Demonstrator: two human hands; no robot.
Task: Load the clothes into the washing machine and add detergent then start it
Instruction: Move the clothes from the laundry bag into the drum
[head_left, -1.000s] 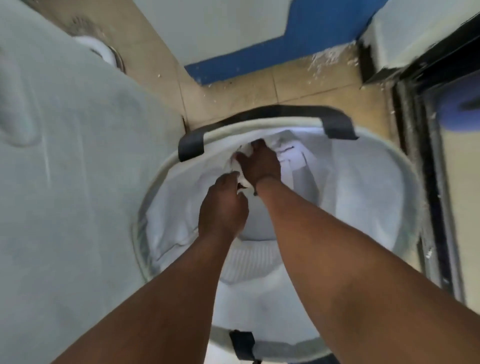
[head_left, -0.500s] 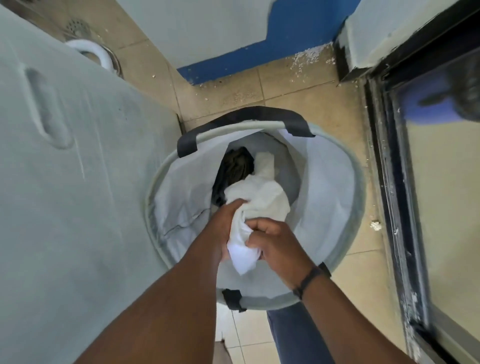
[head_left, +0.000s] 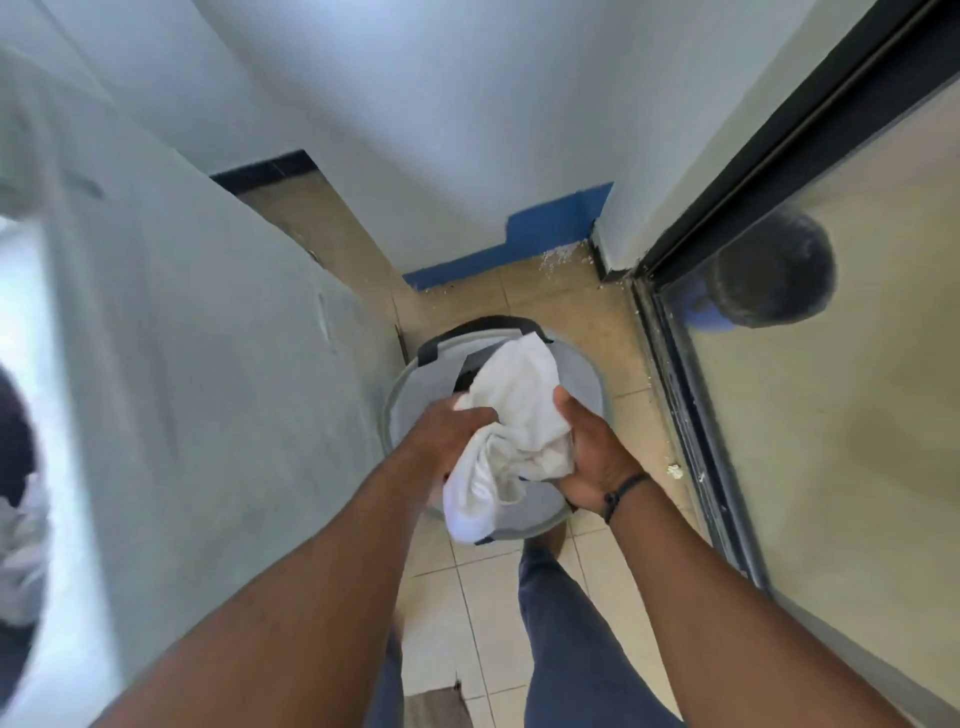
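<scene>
A white garment (head_left: 511, 426) is bunched between both my hands, held above a round grey laundry basket (head_left: 589, 374) with black handles on the tiled floor. My left hand (head_left: 447, 428) grips the cloth's left side. On its right side my right hand (head_left: 592, 457), with a black wristband, is closed on it. A dark garment (head_left: 465, 379) shows inside the basket behind the white one. The washing machine (head_left: 208, 389) fills the left of the view, and its open drum (head_left: 21, 519) at the far left holds some clothes.
A glass door with a black frame (head_left: 691, 395) runs along the right. A white wall with a blue base strip (head_left: 550, 234) stands behind the basket. My legs in dark trousers (head_left: 566, 623) stand on the tiles below it.
Both hands have lifted the white garment up out of the basket. My head has risen and turned left, so the machine's drum opening has come into view.
</scene>
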